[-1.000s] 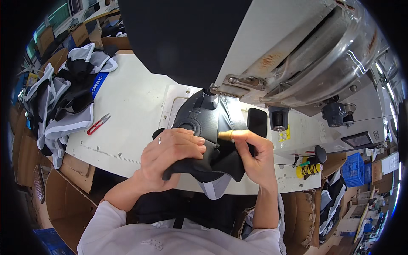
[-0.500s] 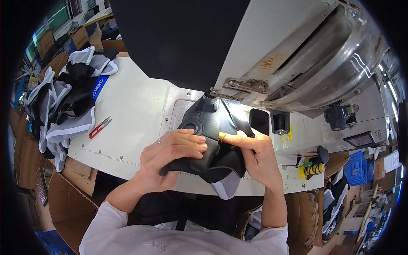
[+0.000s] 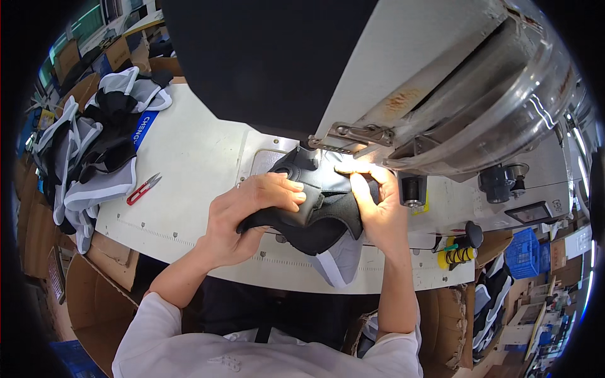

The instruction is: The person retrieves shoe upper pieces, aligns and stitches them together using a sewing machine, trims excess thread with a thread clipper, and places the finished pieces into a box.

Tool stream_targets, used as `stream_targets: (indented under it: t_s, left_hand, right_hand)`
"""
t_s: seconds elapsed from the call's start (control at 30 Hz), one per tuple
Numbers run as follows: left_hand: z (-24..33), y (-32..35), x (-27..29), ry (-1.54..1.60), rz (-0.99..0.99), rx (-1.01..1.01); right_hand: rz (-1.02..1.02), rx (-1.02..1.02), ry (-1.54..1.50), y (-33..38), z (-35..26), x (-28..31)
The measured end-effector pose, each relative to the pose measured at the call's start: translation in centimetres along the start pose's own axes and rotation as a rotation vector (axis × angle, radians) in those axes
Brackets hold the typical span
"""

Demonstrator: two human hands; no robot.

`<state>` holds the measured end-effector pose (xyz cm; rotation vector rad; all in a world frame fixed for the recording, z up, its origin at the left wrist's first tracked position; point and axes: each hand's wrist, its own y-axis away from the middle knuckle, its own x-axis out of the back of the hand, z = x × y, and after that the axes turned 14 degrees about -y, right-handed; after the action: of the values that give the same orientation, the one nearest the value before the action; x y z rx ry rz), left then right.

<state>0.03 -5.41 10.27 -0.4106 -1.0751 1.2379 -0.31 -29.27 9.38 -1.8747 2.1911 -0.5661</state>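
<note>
A black shoe upper [image 3: 315, 208] with a grey-white lower panel lies under the head of a large grey sewing machine [image 3: 441, 101], lit by the machine's lamp. My left hand [image 3: 249, 211] grips the left side of the upper, fingers curled over its top edge. On the right side, my right hand [image 3: 375, 208] presses down on the upper, with the fingertips close to the needle area [image 3: 343, 167]. Both forearms come up from the lower edge in white sleeves.
A pile of black, grey and white shoe uppers [image 3: 94, 145] covers the table's left end. Red thread snips [image 3: 144, 189] lie on the white table [image 3: 189, 151]. Cardboard boxes [image 3: 94, 296] stand below the front edge, and a blue crate [image 3: 522, 252] sits at right.
My right hand has moved up onto the upper toward the needle, and the brass-coloured item seen between its fingers before is no longer visible. The upper has shifted slightly under the machine head.
</note>
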Motion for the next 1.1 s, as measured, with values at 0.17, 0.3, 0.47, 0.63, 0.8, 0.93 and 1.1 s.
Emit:
stream_targets:
  t_s: [0.17,0.3,0.47,0.63,0.8,0.93,1.1]
  left_hand:
    - [-0.5,-0.3,0.3,-0.013,-0.071,-0.031]
    - [-1.0,-0.2,0.5,-0.02,-0.093,-0.064]
    - [-1.4,-0.3,0.5,-0.032,-0.103,-0.025]
    - [-1.7,-0.6,0.5,-0.064,-0.115,0.02]
    - [-1.8,-0.7,0.5,-0.081,-0.121,0.023]
    - [-2.1,-1.2,0.4,-0.159,-0.098,0.017]
    - [-2.5,-1.5,0.3,-0.175,-0.088,0.019]
  right_hand:
    - [-0.01,-0.06,-0.003,-0.3,2.3,0.7]
    - [0.04,-0.069,-0.017,-0.2,2.2,0.7]
    - [-0.017,-0.183,0.207,-0.9,-0.3,0.6]
    - [0.067,-0.017,0.307,-1.4,-0.4,0.3]
    - [-0.089,-0.057,0.41,-1.8,2.7,2.5]
    - [-0.151,0.022,0.453,-2.8,6.4,5.3]
    - [0.017,0.012,0.229,-3.0,11.0,6.4]
